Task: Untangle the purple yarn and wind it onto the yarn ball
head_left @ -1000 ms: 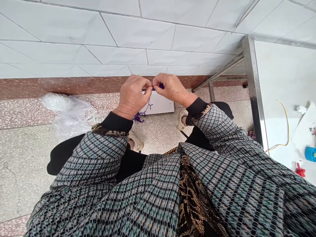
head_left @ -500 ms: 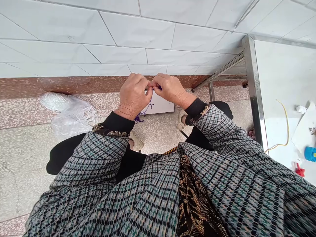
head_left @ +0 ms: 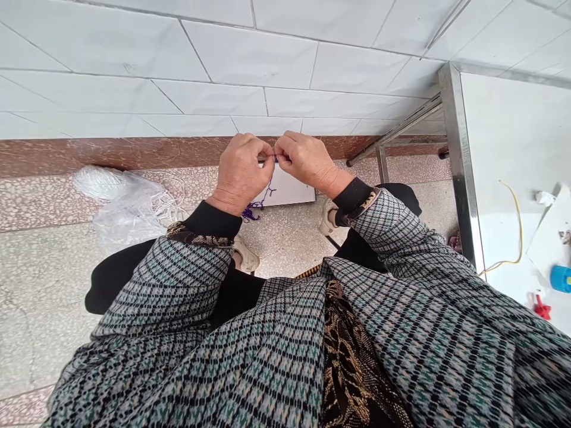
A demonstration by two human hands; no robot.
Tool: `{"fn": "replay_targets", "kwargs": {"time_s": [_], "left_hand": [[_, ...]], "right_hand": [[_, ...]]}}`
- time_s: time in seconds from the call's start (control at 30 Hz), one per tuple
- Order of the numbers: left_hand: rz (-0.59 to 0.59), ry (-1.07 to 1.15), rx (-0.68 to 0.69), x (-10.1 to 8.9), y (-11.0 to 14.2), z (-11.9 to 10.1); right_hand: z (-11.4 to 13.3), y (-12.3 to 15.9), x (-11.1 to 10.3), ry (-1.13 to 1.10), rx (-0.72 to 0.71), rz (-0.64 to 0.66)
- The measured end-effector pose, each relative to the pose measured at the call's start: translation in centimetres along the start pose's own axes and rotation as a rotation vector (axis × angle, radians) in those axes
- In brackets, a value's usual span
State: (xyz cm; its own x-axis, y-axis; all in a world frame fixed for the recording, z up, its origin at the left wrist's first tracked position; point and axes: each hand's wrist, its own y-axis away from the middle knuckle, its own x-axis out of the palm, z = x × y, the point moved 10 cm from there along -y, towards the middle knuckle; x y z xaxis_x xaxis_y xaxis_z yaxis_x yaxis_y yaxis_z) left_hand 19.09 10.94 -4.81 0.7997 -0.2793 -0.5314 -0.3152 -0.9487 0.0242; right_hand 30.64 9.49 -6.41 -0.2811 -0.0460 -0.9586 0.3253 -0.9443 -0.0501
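Observation:
Purple yarn (head_left: 267, 191) hangs down from between my two hands, its lower end gathered in a loose tangle beside my left wrist. My left hand (head_left: 244, 169) is closed, thumb and forefinger pinching the yarn. Close against it, my right hand (head_left: 306, 159) is closed too and pinches the yarn, with a bit of purple showing at its fingers. The fingertips of both hands nearly meet, and the exact spot they grip is too small to make out. Under the hands a white flat panel (head_left: 292, 187) lies on the floor.
To the left, a ball of white yarn (head_left: 100, 183) and a clear plastic bag (head_left: 129, 223) lie on the speckled floor. A metal-framed table (head_left: 459, 148) stands at right, bearing a yellow cord (head_left: 520, 232), a blue cap (head_left: 560, 278) and a red piece (head_left: 542, 308). A tiled wall (head_left: 214, 56) is ahead.
Both hands stay in almost the same place, still pinching the yarn. The fingers have shifted only slightly, and less purple shows at my right hand.

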Motion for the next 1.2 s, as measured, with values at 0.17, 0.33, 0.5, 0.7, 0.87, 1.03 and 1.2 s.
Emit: {"fn": "replay_targets", "kwargs": {"time_s": [0.17, 0.33, 0.5, 0.7, 0.87, 1.03, 1.2], "left_hand": [[0.031, 0.041, -0.042, 0.3, 0.1, 0.1], [0.055, 0.074, -0.05, 0.5, 0.1, 0.1], [0.087, 0.079, -0.069, 0.8, -0.1, 0.2], [0.141, 0.146, -0.127, 0.2, -0.1, 0.8], [0.175, 0.154, -0.096, -0.4, -0.1, 0.3], [0.132, 0.07, 0.036, -0.5, -0.3, -0.4], [0.071, -0.062, 0.121, -0.3, -0.8, 0.1]], "right_hand": [[0.1, 0.0, 0.4, -0.015, -0.027, -0.011], [0.5, 0.0, 0.2, 0.006, -0.044, 0.011], [0.9, 0.1, 0.1, 0.03, -0.057, 0.054], [1.3, 0.2, -0.2, 0.037, -0.151, 0.058], [1.4, 0.4, -0.8, 0.021, -0.216, 0.049], [1.2, 0.5, -0.7, 0.015, -0.243, 0.026], [0.8, 0.5, -0.4, -0.009, -0.238, -0.009]]}}
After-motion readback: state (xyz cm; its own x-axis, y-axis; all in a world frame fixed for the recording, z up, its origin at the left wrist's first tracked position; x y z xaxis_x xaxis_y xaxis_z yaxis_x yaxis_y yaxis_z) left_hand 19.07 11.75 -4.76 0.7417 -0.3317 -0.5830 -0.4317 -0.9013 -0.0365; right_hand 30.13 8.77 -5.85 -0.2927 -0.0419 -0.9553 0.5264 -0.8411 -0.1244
